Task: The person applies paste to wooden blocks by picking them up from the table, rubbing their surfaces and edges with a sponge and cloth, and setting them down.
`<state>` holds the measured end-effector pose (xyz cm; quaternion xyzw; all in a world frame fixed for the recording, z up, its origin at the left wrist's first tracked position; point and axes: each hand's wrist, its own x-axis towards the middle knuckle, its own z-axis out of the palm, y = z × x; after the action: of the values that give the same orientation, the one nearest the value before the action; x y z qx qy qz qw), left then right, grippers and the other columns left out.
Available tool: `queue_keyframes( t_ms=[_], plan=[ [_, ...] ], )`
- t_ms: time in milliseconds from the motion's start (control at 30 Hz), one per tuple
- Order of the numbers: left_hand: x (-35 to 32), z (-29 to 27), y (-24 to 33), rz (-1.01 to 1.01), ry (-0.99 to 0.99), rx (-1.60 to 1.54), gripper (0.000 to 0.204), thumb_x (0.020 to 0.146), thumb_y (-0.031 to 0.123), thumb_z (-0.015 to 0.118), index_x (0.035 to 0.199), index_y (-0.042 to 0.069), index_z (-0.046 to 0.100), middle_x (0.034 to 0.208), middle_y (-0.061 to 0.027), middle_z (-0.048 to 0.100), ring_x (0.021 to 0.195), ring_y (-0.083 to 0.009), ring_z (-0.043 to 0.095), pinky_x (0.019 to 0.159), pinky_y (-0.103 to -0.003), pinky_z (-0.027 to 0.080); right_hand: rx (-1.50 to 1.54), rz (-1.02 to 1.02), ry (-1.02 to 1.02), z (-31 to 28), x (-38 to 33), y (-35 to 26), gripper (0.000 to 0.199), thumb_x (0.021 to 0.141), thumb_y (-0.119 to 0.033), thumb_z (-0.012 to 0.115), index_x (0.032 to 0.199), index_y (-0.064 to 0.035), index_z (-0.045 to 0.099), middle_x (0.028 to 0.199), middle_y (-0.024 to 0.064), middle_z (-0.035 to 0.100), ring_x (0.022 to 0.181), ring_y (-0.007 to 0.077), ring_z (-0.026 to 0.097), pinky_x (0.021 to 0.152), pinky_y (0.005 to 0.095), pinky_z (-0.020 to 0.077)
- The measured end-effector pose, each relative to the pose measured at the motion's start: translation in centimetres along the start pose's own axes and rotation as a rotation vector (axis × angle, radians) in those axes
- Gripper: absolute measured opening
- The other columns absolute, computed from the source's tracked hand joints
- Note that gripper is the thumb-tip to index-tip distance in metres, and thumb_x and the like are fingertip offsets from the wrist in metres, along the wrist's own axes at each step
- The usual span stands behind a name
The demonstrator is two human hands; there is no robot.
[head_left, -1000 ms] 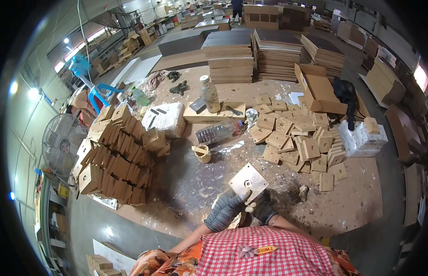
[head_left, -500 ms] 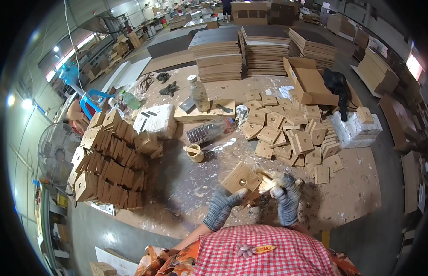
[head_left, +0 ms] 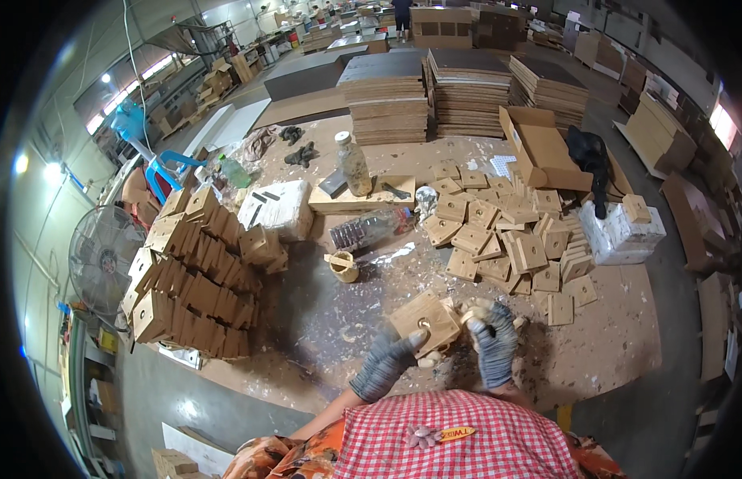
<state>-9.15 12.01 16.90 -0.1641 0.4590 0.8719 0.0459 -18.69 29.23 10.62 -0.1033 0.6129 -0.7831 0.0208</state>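
Observation:
A square wooden block [head_left: 415, 313] with a round hole is held tilted over the near part of the table [head_left: 307, 351]. My left hand [head_left: 385, 363], in a grey knit glove, is closed on its near left side, thumb pressed on the face. At the block's right edge is my right hand [head_left: 495, 343], gloved alike with bare-looking fingertips. Its fingers are curled together, and whatever they pinch is too small to make out. Beyond the hands lies a loose pile of similar holed blocks [head_left: 524, 251]. Further left, a small tan cup [head_left: 344, 271] has a flat stick across its rim.
Rows of stacked blocks [head_left: 195, 279] stand at the left beside a fan [head_left: 103, 247]. A plastic bottle [head_left: 371, 229] lies mid-table; an upright bottle [head_left: 352, 168] stands on a board behind it. Panel stacks [head_left: 387, 112] and an open carton [head_left: 534, 152] line the far side.
My right fingers have curled in closer at the block's right edge, where they were more stretched along it. The left hand keeps its hold. The whole view has shifted slightly.

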Motion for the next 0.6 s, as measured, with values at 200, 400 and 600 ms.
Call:
queue_keyframes(
  t_ms=[200, 400, 600],
  plan=[
    [0.1, -0.3, -0.3, 0.017, 0.067, 0.144, 0.059, 0.085, 0.03, 0.069, 0.13, 0.0, 0.045, 0.107, -0.0099, 0.062, 0.08, -0.0135, 0.062, 0.065, -0.023, 0.051, 0.012, -0.083, -0.208, 0.1, 0.4, -3.7, 0.015, 0.081, -0.007, 0.069, 0.096, -0.0044, 0.068, 0.102, 0.0059, 0.064, 0.094, 0.0171, 0.061, 0.083, 0.0302, 0.0488],
    [0.3, 0.3, 0.2, 0.002, 0.015, 0.196, 0.06, 0.084, 0.033, 0.069, 0.128, 0.0, 0.046, 0.099, -0.008, 0.063, 0.073, -0.0124, 0.06, 0.06, -0.023, 0.05, -0.107, 0.057, -0.249, 0.3, -0.2, -3.3, 0.015, 0.078, -0.005, 0.073, 0.093, -0.0047, 0.069, 0.096, 0.0039, 0.067, 0.09, 0.0151, 0.061, 0.083, 0.0288, 0.0486],
    [-0.4, 0.8, 0.0, -0.112, -0.047, 0.266, 0.054, 0.085, 0.032, 0.07, 0.124, -0.001, 0.052, 0.091, -0.0065, 0.063, 0.065, -0.0084, 0.059, 0.052, -0.021, 0.048, -0.133, 0.051, -0.187, -0.8, 1.0, -3.9, 0.012, 0.08, -0.004, 0.071, 0.092, -0.0058, 0.069, 0.091, 0.0017, 0.066, 0.082, 0.0091, 0.058, 0.077, 0.024, 0.0484]
  ],
)
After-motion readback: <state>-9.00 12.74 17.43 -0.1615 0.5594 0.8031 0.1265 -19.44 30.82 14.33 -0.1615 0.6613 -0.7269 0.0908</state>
